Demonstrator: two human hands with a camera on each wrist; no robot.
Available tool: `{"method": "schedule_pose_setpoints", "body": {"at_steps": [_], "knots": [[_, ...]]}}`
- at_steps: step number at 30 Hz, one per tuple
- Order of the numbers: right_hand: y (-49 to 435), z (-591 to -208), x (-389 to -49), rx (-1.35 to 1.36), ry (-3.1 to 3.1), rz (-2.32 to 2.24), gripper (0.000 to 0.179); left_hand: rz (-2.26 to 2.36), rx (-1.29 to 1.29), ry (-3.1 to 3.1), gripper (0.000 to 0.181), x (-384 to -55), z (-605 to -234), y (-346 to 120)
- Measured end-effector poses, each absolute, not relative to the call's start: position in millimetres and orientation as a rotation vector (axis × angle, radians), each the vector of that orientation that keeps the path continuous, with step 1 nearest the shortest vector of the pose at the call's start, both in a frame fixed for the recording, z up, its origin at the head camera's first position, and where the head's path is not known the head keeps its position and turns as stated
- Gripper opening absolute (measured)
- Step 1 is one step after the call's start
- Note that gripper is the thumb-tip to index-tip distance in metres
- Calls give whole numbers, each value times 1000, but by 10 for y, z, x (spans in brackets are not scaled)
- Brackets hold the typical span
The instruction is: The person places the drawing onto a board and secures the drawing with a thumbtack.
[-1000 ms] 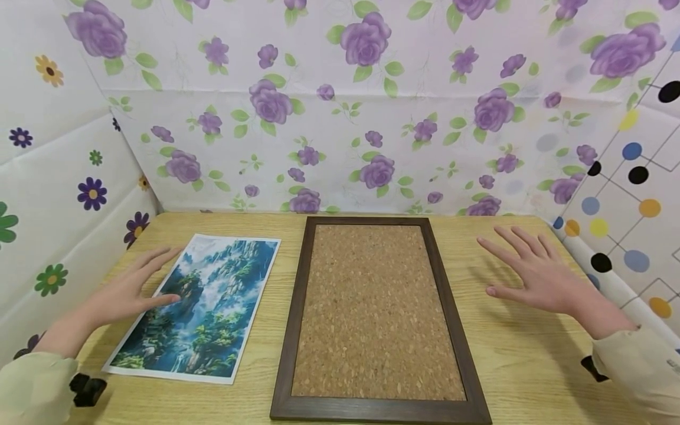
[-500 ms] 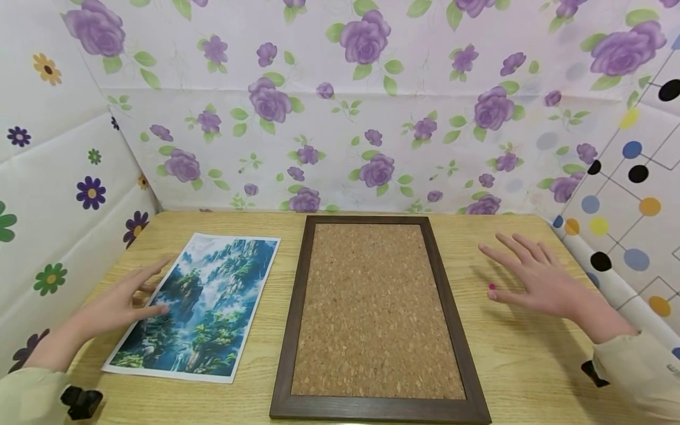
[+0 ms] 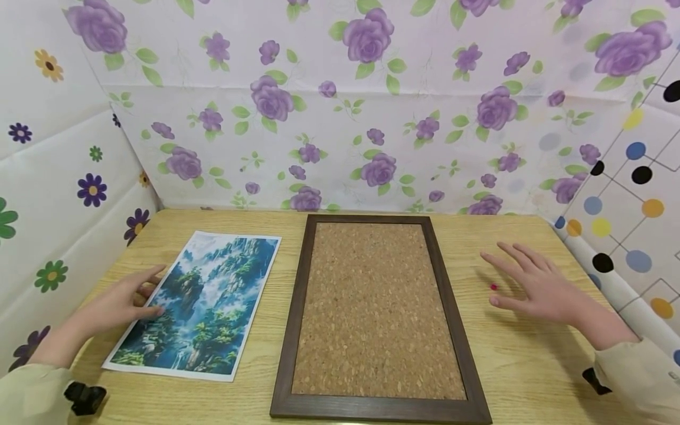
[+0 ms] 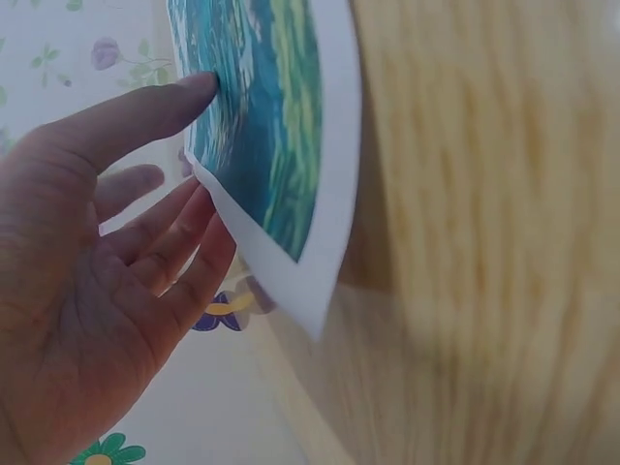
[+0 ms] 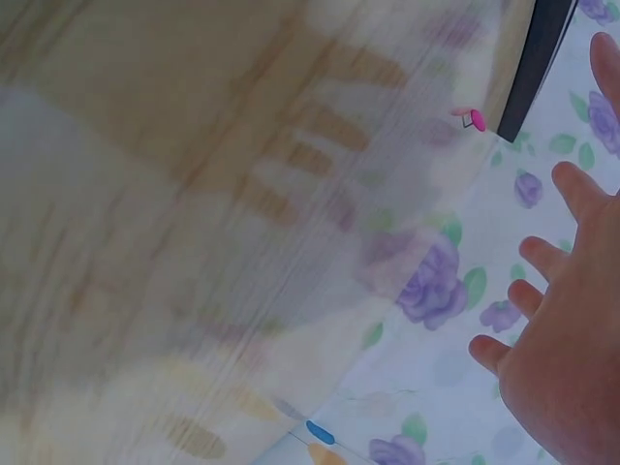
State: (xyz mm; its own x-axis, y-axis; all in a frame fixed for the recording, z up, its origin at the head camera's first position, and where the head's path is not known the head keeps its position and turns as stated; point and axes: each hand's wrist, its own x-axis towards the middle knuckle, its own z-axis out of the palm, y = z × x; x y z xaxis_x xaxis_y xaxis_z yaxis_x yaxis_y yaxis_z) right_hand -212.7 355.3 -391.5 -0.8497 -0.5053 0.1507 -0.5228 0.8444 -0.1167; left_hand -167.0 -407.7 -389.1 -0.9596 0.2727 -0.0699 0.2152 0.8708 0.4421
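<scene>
A landscape print [image 3: 212,301] with a white border lies on the left of the table. My left hand [image 3: 114,304] is at its left edge. In the left wrist view, the thumb [image 4: 155,116] rests on the printed face while other fingers are behind the border, so the hand pinches the sheet. A dark-framed cork board [image 3: 379,307] lies in the middle. To its right, my right hand [image 3: 547,292] hovers with fingers spread, holding nothing. Close to that thumb sits a tiny pink item [image 3: 494,287], resembling a push pin; the right wrist view shows its pink head [image 5: 477,119].
The wooden table [image 3: 260,354] is enclosed by a rose-patterned sheet [image 3: 329,147] behind, a flowered sheet [image 3: 32,171] on the left and a dotted sheet [image 3: 643,230] on the right. A strip of wood separates print and board.
My left hand has drawn back slightly to the left and closed its thumb and fingers on the print's edge. The right hand lowered slightly, and the pink item came into sight beside its thumb.
</scene>
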Motion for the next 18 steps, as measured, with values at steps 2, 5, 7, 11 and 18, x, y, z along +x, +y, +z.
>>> {"method": "schedule_pose_setpoints", "body": {"at_steps": [2,5,7,11,18], "knots": [[3557,-3919,-2124,810,-2907,233,84,658,376,2916,91,-1672,-3894,-4082],[3561,-3923,-2120,804,-2912,231,84,641,348,2909,87,-1682,-3888,-4092],[3563,-3931,-2124,807,-2915,233,84,629,338,2903,84,-1689,-3883,-4104],[3564,-3965,-2136,827,-2903,274,82,606,331,2895,78,-1698,-3881,-4128],[3564,-4029,-2125,841,-2948,446,81,615,301,2875,75,-1686,-3895,-4174]]}}
